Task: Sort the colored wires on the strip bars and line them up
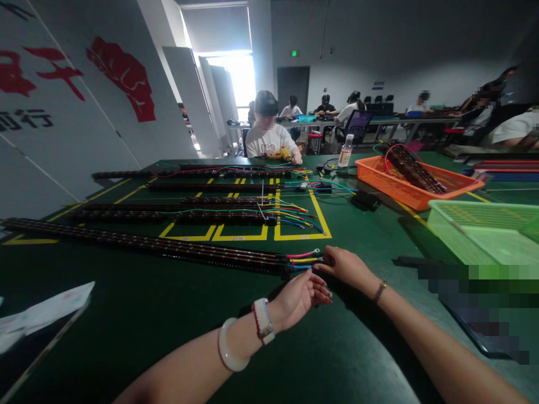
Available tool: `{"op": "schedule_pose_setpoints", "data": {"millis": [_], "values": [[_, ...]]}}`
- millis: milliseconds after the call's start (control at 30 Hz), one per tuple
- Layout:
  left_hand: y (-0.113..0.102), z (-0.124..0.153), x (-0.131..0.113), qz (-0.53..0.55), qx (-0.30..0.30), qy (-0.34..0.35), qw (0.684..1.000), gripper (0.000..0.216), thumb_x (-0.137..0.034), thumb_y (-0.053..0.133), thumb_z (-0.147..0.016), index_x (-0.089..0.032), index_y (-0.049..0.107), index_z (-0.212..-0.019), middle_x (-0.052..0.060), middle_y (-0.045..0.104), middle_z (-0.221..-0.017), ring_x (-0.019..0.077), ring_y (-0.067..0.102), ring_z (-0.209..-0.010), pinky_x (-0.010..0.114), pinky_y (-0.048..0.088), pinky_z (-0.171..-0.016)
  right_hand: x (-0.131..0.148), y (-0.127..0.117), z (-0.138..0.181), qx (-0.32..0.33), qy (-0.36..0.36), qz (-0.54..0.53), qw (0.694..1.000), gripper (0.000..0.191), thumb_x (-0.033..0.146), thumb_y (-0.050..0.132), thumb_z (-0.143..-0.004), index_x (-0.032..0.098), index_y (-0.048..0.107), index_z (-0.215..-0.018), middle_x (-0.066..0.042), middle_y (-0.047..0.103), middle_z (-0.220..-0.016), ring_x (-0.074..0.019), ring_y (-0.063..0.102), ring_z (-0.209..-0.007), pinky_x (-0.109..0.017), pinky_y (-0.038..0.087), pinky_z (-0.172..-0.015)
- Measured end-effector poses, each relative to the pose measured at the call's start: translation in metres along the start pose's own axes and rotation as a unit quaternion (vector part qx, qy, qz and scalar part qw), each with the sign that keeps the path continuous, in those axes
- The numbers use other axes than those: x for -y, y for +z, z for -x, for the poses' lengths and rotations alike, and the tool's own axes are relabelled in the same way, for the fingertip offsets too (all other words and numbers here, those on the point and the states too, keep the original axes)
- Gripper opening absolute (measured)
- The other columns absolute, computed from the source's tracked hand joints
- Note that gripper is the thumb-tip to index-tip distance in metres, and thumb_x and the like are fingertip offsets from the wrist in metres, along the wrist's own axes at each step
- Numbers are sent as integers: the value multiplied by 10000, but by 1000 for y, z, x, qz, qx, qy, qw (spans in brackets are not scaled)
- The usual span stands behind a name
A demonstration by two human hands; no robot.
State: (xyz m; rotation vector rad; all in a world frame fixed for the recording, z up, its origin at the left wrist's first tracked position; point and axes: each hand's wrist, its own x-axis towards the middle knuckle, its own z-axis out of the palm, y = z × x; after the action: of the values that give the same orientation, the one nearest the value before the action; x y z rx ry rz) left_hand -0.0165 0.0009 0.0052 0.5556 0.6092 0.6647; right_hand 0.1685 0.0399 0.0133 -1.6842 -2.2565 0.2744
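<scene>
A long dark bar assembly lies across the green table, with short wires coming out of its right end. A red wire ends in a bare metal ring lug. Just below it, a yellow wire runs to the fingertips of my right hand, which are pinched around its end. My left hand is palm up under the wire ends, fingers loosely curled and apart. Its thumb is close to the blue wire; whether it touches is unclear.
More wired bars lie beyond, over yellow tape outlines. To the right are an orange basket with bars inside, a green basket, and a bottle. White sheets lie at left. A co-worker sits across the table.
</scene>
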Motion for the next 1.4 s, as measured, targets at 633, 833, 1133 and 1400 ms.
{"op": "schedule_pose_setpoints", "data": {"millis": [633, 833, 1133, 1400], "values": [[2, 0, 0, 6, 5, 0, 1000, 352, -329, 363, -923, -83, 589, -812, 105, 635, -734, 161, 612, -689, 311, 438, -758, 10, 16, -11, -12, -125, -113, 986, 206, 354, 571, -855, 173, 616, -943, -73, 599, -874, -195, 553, -828, -313, 447, -754], [0, -3, 0, 15, 20, -19, 1000, 387, -367, 373, -916, -54, 598, -878, 149, 661, -832, 188, 633, -771, 358, 418, -874, 17, 14, -10, -43, -117, -76, 989, 131, 279, 582, -853, 171, 620, -790, -43, 591, -776, -156, 539, -722, -254, 416, -649], [-3, -7, 1, 75, 49, -2, 996, 509, -506, 321, -902, -78, 569, -1020, 158, 639, -1015, 215, 599, -990, 406, 312, -1021, 23, 7, -2, -140, -245, 72, 957, 191, 273, 543, -888, 171, 653, -770, -31, 593, -706, -151, 490, -691, -291, 350, -683], [1, -7, -1, 130, 24, 10, 991, 435, -508, 357, -888, -133, 577, -878, 114, 661, -915, 197, 605, -943, 388, 339, -988, 29, 0, 5, -149, -368, 203, 895, 211, 124, 445, -910, 158, 644, -846, -50, 595, -755, -152, 460, -676, -320, 328, -665]]}}
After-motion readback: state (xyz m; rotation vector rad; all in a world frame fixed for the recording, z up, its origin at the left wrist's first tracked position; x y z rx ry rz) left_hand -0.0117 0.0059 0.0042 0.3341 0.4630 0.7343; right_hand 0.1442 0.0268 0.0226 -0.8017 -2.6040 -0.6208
